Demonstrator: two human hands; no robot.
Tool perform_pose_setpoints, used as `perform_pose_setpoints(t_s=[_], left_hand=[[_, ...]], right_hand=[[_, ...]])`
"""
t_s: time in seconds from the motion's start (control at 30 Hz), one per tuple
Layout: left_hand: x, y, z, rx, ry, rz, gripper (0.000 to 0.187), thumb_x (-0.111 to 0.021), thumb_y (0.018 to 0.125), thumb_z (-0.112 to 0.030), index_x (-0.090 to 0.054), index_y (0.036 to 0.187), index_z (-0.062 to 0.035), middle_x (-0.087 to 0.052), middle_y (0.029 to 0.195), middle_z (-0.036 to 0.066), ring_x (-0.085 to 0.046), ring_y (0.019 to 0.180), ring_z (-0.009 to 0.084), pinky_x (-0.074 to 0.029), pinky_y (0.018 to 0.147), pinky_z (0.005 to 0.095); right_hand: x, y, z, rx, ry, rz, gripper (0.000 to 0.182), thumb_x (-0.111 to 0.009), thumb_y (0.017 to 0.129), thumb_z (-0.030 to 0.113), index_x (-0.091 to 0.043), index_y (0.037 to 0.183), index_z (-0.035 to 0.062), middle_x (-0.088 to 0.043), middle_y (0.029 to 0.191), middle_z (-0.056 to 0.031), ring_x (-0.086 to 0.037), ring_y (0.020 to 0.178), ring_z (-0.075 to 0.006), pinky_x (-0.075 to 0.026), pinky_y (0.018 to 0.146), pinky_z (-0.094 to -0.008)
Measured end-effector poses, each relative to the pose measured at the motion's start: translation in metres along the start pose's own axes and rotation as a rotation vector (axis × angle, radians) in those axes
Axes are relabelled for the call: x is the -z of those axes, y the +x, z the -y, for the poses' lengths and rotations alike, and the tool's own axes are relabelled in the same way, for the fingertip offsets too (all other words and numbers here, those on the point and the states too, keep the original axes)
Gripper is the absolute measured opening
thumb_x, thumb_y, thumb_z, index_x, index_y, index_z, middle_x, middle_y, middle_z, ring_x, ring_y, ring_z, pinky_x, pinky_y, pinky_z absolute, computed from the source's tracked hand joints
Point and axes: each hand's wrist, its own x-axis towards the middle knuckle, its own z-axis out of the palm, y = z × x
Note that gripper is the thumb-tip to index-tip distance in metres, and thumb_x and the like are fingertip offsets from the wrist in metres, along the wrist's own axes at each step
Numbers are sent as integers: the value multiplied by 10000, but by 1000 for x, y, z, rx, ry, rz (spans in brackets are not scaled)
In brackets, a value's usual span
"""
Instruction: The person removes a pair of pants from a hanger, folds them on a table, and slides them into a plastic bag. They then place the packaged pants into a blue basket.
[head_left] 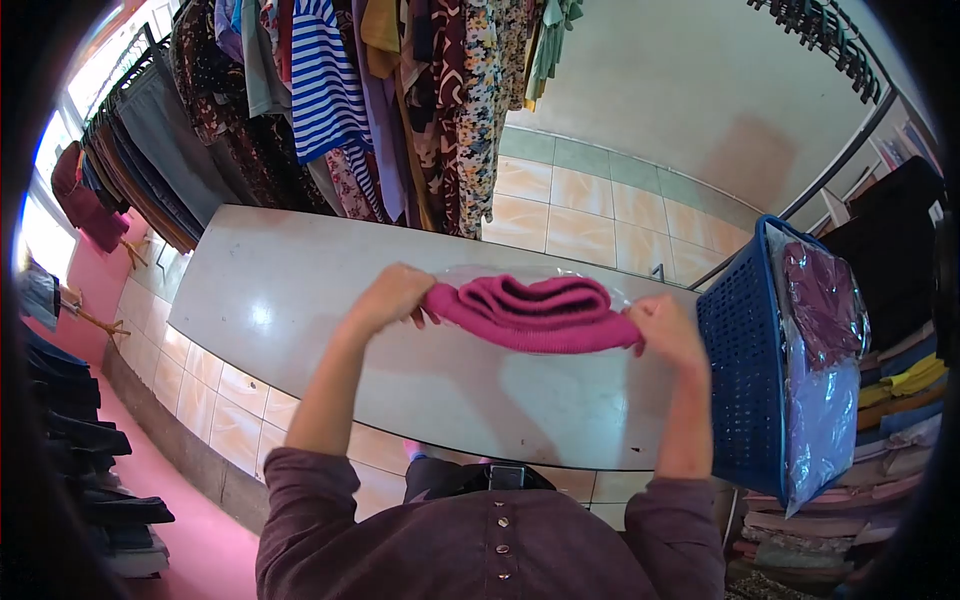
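Observation:
A folded magenta knit garment (530,325) stretches between my two hands over the white table, with its rolled layers facing up. Clear plastic (570,271) shows along its far edge. My left hand (392,297) is closed on the garment's left end, thumb and fingers curled around it. At the opposite end, my right hand (668,328) pinches the right corner. A shadow falls on the tabletop below, so the garment seems to be held a little above it.
The long white table (280,290) lies in front of me. On its right end stands a blue plastic basket (740,370) with bagged garments (825,310). Hanging clothes (335,90) line the far left side. Folded clothes (850,510) are stacked at the lower right.

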Motion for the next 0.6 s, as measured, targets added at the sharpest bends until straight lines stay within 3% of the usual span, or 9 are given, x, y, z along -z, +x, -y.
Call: perform_pose_setpoints(t_s=[0.03,0.13,0.27,0.33,0.37,0.47,0.6], left_hand=[[8,-6,-20,20,-59,7,323,-444,847,-196,-584,668,34,-617,626,123,-623,517,173,-449,430,259],[27,-7,-51,107,-13,1,320,-456,810,-232,-558,575,-42,-628,596,111,-572,463,134,-342,407,224],[40,8,-55,33,41,-81,324,-463,800,-214,-486,525,-45,-617,582,118,-551,449,140,-340,411,243],[39,20,-51,-87,66,-137,332,-467,803,-211,-486,522,-34,-606,568,119,-542,441,143,-348,417,251],[41,21,-54,-128,80,-180,348,-454,796,-202,-534,582,59,-587,571,117,-591,488,192,-449,472,275],[37,20,-52,-232,65,-399,351,-449,826,-221,-568,616,34,-596,584,119,-606,533,243,-470,533,338],[7,-14,-28,-322,478,-613,343,-472,857,-265,-590,648,-19,-607,657,148,-590,625,338,-461,589,421]], right_hand=[[15,1,16,4,-81,48,272,-526,783,162,-630,620,-28,-611,552,-75,-558,422,-135,-434,423,-275],[43,1,49,-15,-221,90,251,-528,778,134,-622,622,-38,-624,571,-96,-575,429,-146,-440,410,-268],[59,1,72,-47,-379,88,256,-532,784,128,-606,616,-50,-622,573,-114,-577,428,-162,-437,405,-276],[59,12,64,-31,-370,-5,246,-526,751,138,-610,606,-42,-614,556,-124,-581,429,-192,-456,451,-306],[59,16,63,-19,-365,-54,242,-524,735,144,-611,601,-38,-610,548,-128,-583,429,-207,-466,473,-321],[50,4,60,205,-462,-369,270,-549,787,186,-590,617,-20,-592,568,-162,-577,473,-291,-447,499,-388],[14,-34,25,314,-624,-592,329,-538,865,262,-552,665,2,-574,611,-183,-558,558,-372,-415,515,-453]])
